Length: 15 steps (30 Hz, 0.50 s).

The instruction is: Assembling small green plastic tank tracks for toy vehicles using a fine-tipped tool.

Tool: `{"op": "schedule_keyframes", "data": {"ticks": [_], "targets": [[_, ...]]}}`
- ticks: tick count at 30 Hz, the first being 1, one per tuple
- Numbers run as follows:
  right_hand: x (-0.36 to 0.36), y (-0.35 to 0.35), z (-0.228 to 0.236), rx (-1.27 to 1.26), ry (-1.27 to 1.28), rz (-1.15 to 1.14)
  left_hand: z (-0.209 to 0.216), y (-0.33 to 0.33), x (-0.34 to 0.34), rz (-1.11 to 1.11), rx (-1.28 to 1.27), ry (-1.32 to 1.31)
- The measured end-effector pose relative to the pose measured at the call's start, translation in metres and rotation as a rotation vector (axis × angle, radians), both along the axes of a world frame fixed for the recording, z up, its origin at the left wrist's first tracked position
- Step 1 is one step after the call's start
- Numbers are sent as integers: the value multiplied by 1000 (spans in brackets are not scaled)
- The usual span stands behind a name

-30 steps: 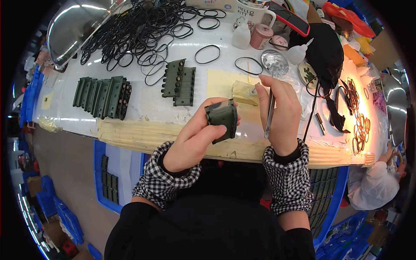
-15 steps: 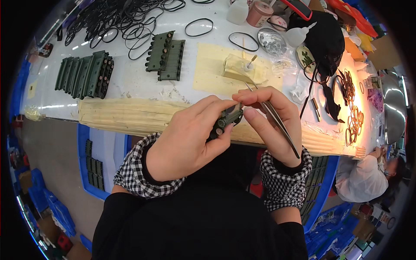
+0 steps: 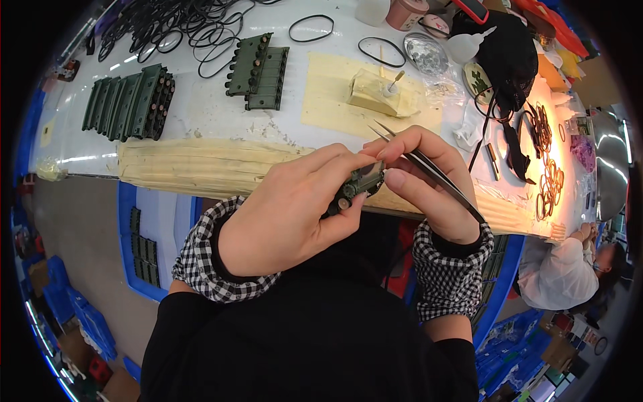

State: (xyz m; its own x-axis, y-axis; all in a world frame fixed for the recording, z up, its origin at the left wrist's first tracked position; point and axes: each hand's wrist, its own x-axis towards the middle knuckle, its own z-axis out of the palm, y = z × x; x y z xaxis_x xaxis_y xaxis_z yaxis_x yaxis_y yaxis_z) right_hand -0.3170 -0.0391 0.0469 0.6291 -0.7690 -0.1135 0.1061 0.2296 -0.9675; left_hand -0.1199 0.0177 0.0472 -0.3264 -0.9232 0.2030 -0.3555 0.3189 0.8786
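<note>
My left hand [image 3: 295, 211] is closed around a small dark green model part [image 3: 365, 179] with round wheel-like ends. Much of that part is hidden by the fingers. My right hand [image 3: 435, 181] has metal tweezers [image 3: 432, 169] lodged across it, their tips parted and pointing up and left. Its thumb and fingertips meet the far end of the green part. Beyond the hands, a block wrapped in yellowish tape [image 3: 378, 97] carries a small white cup with a thin stick in it. Similar green parts stand in a row [image 3: 127, 104] at the left and in a smaller group [image 3: 258, 74] nearer the middle.
Black rubber bands [image 3: 167, 30] lie heaped at the far left. A foil dish [image 3: 427, 53], a squeeze bottle [image 3: 469, 45] and a black cloth bag [image 3: 506, 63] crowd the far right. Yellow tape pads the table's front edge [image 3: 194, 167]. A co-worker [image 3: 559, 275] sits at the right.
The right hand has shifted slightly right, and the tweezers' tips now show clearly apart above the fingers. The left hand still grips the green part. The whole view has moved a little.
</note>
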Motion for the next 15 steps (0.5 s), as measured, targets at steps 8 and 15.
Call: {"op": "schedule_keyframes", "data": {"ticks": [8, 15], "targets": [[-1, 1, 2, 39, 12, 14, 0, 0, 2, -41, -13, 29], [-1, 2, 4, 65, 2, 16, -1, 0, 3, -50, -22, 39]]}}
